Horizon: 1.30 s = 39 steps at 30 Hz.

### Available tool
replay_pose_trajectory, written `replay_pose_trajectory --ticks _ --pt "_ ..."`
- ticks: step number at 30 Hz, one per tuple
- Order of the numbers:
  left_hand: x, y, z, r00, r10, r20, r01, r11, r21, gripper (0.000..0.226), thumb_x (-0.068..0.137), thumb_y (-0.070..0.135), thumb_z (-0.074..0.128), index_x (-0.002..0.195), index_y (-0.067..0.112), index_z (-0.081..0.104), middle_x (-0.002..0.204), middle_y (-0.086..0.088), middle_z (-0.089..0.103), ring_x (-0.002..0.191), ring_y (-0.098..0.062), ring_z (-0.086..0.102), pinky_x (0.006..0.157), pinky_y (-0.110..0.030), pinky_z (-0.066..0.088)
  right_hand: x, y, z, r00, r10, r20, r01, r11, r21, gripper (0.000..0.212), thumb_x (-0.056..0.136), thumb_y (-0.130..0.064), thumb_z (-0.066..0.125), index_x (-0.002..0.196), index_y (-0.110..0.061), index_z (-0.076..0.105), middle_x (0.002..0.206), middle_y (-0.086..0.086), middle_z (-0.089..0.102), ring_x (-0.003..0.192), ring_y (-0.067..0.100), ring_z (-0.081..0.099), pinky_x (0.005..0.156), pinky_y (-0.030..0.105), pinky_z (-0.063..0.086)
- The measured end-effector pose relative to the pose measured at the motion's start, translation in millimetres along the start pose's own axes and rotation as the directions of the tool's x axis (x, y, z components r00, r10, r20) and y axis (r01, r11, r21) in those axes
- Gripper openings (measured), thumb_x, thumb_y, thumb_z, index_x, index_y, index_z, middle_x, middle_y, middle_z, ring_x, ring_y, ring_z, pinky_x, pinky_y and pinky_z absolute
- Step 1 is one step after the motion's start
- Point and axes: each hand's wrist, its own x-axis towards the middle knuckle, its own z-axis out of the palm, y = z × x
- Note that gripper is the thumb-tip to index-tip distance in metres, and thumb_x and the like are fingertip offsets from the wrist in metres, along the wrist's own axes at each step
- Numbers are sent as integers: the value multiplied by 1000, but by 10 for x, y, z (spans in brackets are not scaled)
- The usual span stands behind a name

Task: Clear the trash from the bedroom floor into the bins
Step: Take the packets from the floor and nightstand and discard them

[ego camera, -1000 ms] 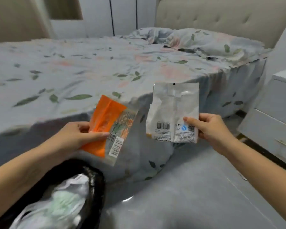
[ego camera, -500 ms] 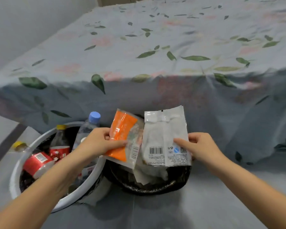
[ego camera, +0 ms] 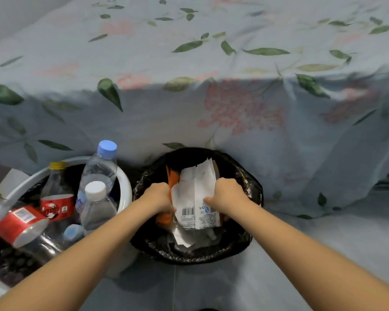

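your left hand pinches the orange wrapper and your right hand pinches the white wrapper, both held over the mouth of the black-lined bin. these are likely light, thin, crinkly films that bend easily, so hold them by an edge as shown. the white bin of bottles stands just beside, to the left.

We see a white wrapper with a barcode and an orange wrapper held upright over the black-lined bin by the bed. Just left, the white-rimmed bin holds clear bottles and red-labelled bottles.
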Motion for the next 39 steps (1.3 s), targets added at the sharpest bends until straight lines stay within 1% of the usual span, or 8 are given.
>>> replay_pose_trajectory --ticks 5,8,11,15,19,26,34,39 --pt "-147 219 -284 992 -65 -108 75 992 99 62 70 42 78 115 5 56 117 -12 62 109 -33 61 80 -38 49 -117 -55 -47 999 10 -31 -16 974 -227 32 89 -27 61 111 -4 61 118 13 60 107 32 60 75 35 49" --pt "-443 412 -716 942 19 -335 29 990 140 54 78 49 68 115 13 54 116 -9 61 107 -33 60 75 -36 45 -311 -69 -332 988 -87 -131 56 972 -226 36 90 -43 58 92 -7 59 104 12 60 100 32 60 71 35 45" --pt "-657 665 -1022 904 177 -389 -163 984 69 47 80 56 63 114 23 59 110 1 66 103 -24 62 79 -36 52 -547 134 -712 965 -59 -256 19 987 -158 52 86 -55 55 63 -12 40 68 3 44 76 29 50 63 32 40" --pt "-643 1349 -1106 854 440 -276 -452 892 21 35 81 49 66 105 24 67 105 6 71 100 -16 65 89 -38 53 -734 820 -1263 918 43 -395 -100 987 -125 50 82 -63 52 83 -16 70 84 6 64 87 32 61 65 31 45" --pt "-538 2501 -1127 735 640 -225 -641 764 80 20 83 40 64 94 25 72 97 6 74 92 -16 67 86 -36 55 -944 1820 -1887 880 158 -448 -208 976 -64 42 81 -60 56 81 -21 72 90 5 72 94 30 64 78 36 54" --pt "-1043 4481 -1567 534 815 -223 -802 572 171 18 81 40 60 89 28 71 99 4 73 94 -22 67 83 -40 56 -2090 3118 -3010 733 386 -560 -458 889 14 38 83 -59 56 87 -24 70 92 2 73 84 27 65 78 37 55" --pt "-2096 5717 -2111 309 949 -65 -886 312 343 27 83 40 57 84 18 72 94 -5 75 88 -24 68 79 -42 59 -3928 3779 -3651 448 650 -613 -734 659 163 51 86 -60 43 81 -16 70 88 6 70 83 26 64 74 36 55" --pt "-2862 6386 -2080 171 985 27 -892 144 428 25 84 45 57 95 28 73 103 2 73 94 -21 67 87 -38 56 -4964 4058 -3760 300 760 -577 -800 530 282 45 91 -50 44 57 -20 39 64 -1 43 74 24 48 50 27 30"
